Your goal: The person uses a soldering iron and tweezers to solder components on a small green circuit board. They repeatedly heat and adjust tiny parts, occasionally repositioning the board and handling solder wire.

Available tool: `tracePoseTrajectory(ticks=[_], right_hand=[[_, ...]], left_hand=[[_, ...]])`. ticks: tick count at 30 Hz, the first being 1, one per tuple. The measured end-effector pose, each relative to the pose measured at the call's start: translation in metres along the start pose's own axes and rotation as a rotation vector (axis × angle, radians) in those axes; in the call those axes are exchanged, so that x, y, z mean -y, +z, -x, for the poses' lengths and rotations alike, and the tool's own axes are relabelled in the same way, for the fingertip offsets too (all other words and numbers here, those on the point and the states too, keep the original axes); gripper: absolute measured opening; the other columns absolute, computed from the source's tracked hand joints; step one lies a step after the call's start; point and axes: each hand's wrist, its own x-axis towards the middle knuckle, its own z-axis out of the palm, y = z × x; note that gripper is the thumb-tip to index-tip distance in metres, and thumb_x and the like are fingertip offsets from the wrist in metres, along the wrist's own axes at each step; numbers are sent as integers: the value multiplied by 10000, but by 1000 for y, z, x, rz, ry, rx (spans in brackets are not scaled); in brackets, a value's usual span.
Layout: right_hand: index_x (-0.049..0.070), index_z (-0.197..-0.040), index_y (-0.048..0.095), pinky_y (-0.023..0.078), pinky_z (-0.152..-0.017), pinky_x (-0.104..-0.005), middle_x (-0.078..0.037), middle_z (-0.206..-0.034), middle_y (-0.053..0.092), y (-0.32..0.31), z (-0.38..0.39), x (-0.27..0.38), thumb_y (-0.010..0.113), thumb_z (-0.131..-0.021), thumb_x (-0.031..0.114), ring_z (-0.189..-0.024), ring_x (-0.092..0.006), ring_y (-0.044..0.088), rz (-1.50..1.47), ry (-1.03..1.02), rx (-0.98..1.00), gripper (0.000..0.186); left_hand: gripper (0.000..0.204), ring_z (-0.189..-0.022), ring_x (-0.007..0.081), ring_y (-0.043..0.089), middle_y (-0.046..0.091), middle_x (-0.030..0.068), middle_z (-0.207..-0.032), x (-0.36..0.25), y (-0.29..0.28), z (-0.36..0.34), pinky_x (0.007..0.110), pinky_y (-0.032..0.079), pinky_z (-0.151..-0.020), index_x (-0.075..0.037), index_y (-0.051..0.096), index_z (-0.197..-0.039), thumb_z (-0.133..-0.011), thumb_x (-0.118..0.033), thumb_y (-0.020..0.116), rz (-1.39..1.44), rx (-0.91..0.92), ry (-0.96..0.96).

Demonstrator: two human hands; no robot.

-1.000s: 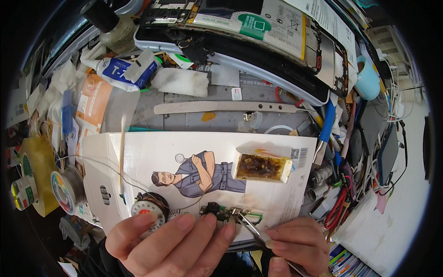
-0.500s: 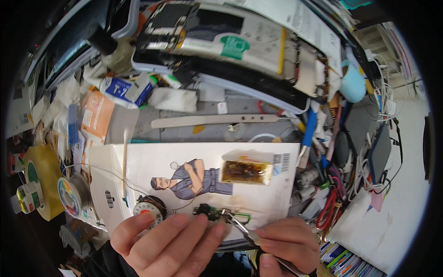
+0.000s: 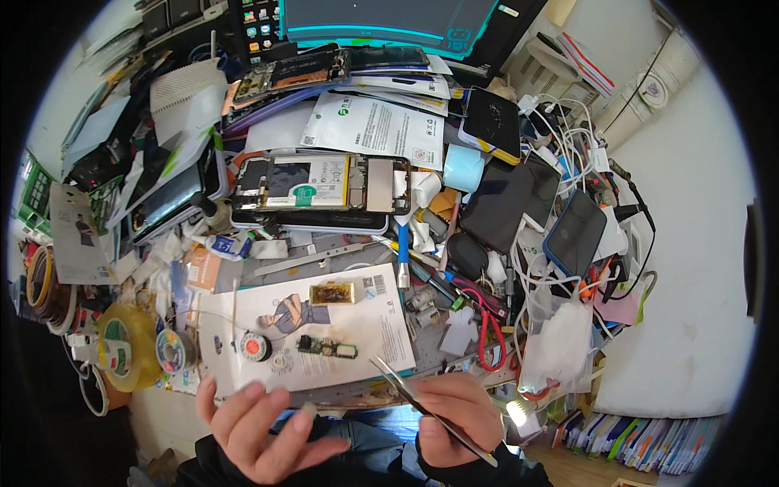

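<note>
My right hand grips metal tweezers, their tips pointing up and left above the edge of a white printed card. Fingers apart and holding nothing, my left hand hovers just off the card's near edge. On the card lies a small green circuit board with a dark part at its left end and a pale block at its right; neither hand touches it. To its left sits a small round tin with a red centre. Behind the board rests a rectangular block of amber rosin-like material.
An opened phone lies on a stack at the back, below a lit monitor. Solder wire and yellow tape stand at left. Cables, a blue-handled tool and a dark phone crowd the right.
My left hand has let go of the circuit board and drawn back toward me. The tweezers have come off the board. The view has risen, taking in more of the bench.
</note>
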Motion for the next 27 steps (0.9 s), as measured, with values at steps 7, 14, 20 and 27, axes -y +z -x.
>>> tracePoseTrajectory(ticks=[7,14,20,27], right_hand=[[-41,-1053,715,594,-688,-363,-248,-1005,757,-22,23,32,770,-850,74,-788,-317,752,-30,-35,3,241],[-18,-1063,691,573,-642,-349,-227,-995,743,-17,52,44,770,-868,112,-765,-296,728,41,-39,250,247],[-13,-1161,682,586,-644,-394,-233,-1117,709,-13,63,47,774,-807,-41,-771,-336,715,76,-117,440,366],[-28,-1104,716,579,-639,-375,-240,-1140,707,-12,67,47,786,-793,-51,-772,-308,715,73,-112,497,320]], left_hand=[[456,-1018,305,680,680,195,-1200,-58,-25,-9,501,483,-1026,15,640,-1277,-970,-314,713,1358,270,-813],[259,-1074,289,706,741,216,-1154,-91,-6,11,431,512,-1014,59,705,-1217,-1004,-76,644,1934,26,-1450],[173,-1038,280,696,751,179,-1091,-91,-5,18,424,515,-982,27,744,-1123,-1001,-48,646,1946,15,-1500],[180,-1044,259,694,744,172,-1106,-90,-5,29,400,522,-978,40,730,-1137,-1014,-44,629,1972,10,-1517]])
